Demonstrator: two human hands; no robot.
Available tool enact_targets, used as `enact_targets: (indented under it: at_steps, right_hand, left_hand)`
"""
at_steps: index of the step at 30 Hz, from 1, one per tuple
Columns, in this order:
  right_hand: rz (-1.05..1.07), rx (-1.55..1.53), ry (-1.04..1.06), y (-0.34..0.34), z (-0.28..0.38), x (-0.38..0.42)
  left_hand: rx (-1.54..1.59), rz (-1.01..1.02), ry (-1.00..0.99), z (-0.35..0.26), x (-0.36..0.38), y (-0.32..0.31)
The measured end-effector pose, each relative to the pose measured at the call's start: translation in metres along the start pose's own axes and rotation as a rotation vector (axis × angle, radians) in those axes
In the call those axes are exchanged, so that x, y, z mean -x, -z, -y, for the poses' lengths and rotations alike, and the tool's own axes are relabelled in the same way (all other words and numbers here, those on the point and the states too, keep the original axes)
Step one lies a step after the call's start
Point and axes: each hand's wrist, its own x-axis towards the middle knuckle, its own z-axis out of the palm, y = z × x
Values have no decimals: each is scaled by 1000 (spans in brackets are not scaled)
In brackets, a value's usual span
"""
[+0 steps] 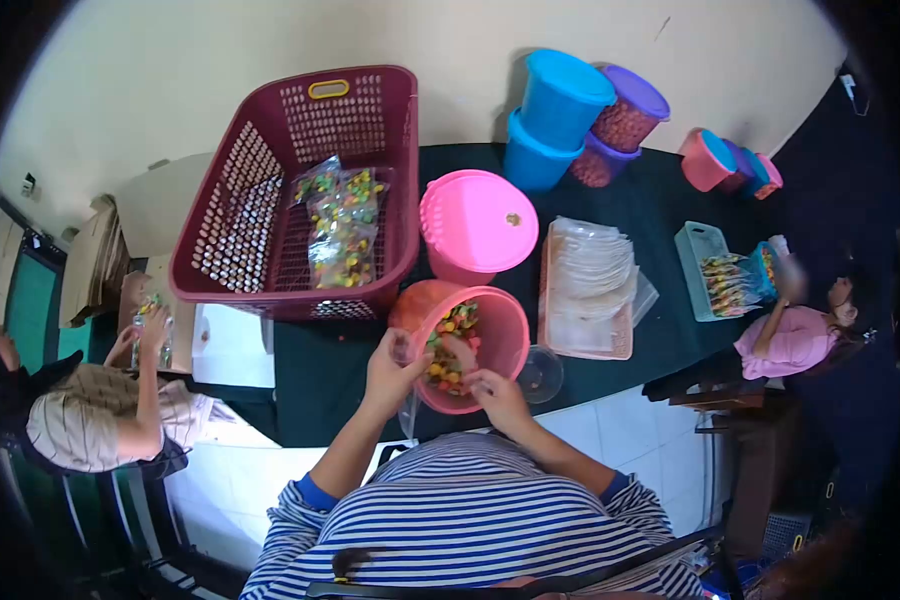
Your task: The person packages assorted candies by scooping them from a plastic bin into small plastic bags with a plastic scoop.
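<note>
A pink bucket (pixel 505 325) tilts toward me on the dark table, with colourful wrapped candies (pixel 450 375) inside. At its left rim is my left hand (pixel 392 378), fingers closed on a clear plastic bag (pixel 408 412) that hangs partly below it. My right hand (pixel 500 400) reaches over the near right rim, fingers pinched at the candies; what they hold is too small to make out. A pale translucent piece (pixel 458 352) lies among the candies. Just right of the bucket is a clear round lid or dish (pixel 541 374).
A maroon basket (pixel 397 240) holds filled bags (pixel 342 250). Behind the bucket stands a pink lidded tub (pixel 478 225); a tray (pixel 618 347) of flat bags sits right. Blue tubs (pixel 560 95) stand at the back. One person (pixel 120 400) works left, another (pixel 790 340) right beside a green basket (pixel 698 245).
</note>
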Motion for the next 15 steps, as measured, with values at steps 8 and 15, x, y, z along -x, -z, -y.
enact_targets:
  at_steps: [8, 15]
  right_hand:
    - [110, -804, -203, -5, 1, -5]
    - [137, -1154, -255, 4, -9, -15]
  left_hand:
    - [97, 23, 56, 6, -3, -2]
    - [193, 64, 90, -10, -3, 4]
